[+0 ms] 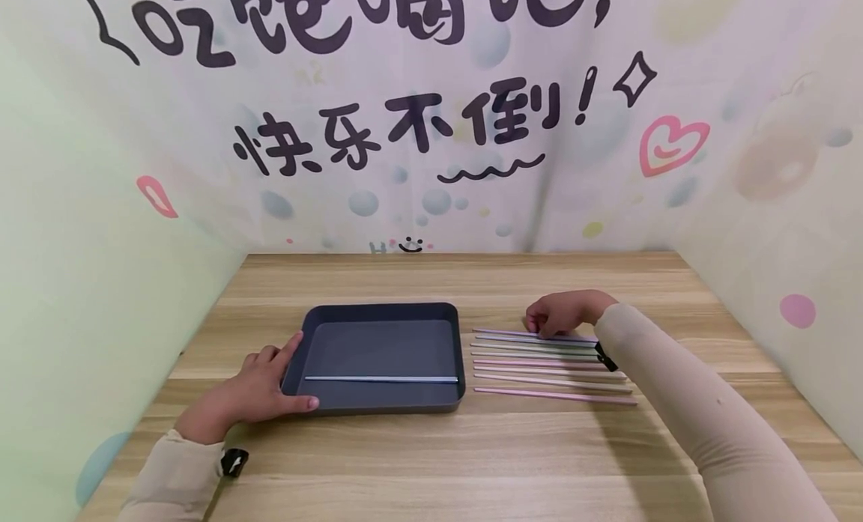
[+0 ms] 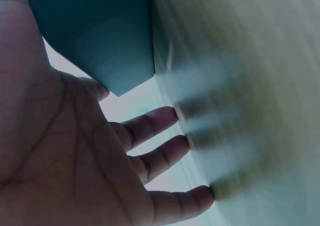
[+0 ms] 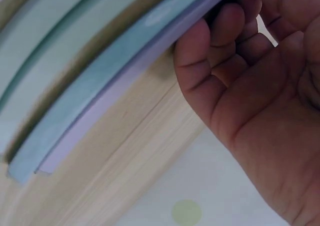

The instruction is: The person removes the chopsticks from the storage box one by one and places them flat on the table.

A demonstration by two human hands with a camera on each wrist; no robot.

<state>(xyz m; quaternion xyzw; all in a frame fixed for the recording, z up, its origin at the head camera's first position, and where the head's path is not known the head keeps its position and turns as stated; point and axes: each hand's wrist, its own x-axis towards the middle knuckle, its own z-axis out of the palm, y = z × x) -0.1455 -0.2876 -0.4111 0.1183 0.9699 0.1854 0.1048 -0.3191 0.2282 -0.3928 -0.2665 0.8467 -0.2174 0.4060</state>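
A dark grey rectangular tray lies on the table with a pale blue chopstick along its near side. My left hand rests at the tray's left end, thumb over the near corner and fingers extended along the side; three fingertips touch the table in the left wrist view. Right of the tray, several pastel chopsticks lie roughly parallel. My right hand pinches the farthest one, a purple chopstick, with curled fingers. Right beside it runs a light blue chopstick. The right thumb's tip is hidden.
The wood-grain table meets a printed cloth backdrop at its far edge, with pale walls at both sides. A pink chopstick lies nearest to me in the row, slightly apart from the others.
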